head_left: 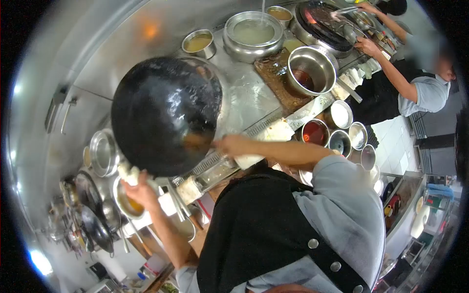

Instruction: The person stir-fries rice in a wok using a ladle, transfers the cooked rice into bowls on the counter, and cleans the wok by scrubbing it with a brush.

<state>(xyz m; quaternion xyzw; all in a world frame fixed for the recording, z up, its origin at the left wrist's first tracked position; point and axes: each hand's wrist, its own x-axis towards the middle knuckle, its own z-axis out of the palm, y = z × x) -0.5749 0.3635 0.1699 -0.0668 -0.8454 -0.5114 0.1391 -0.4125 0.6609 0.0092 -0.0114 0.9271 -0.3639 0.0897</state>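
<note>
A large black wok [166, 112] is tilted up on the stove, its dark, wet-looking inside facing me. My left hand [140, 191] is closed on a folded white cloth [128, 173] at the wok's lower left rim. My right hand [232, 145] is at the wok's right rim, smeared by motion, its fingers seemingly closed. A blurred brownish thing [195, 141] reaches from it into the wok; its kind cannot be made out. Beside my left hand stands a metal bowl [117, 195] with yellow liquid.
Behind the wok stand a pot of cloudy liquid [233, 48] and a smaller pot [213, 50]. A steel pot [325, 85] rests on a wooden board [266, 71]. Seasoning containers [326, 124] line the right. Another person [410, 88] works at a far-right wok. Pans [90, 227] hang left.
</note>
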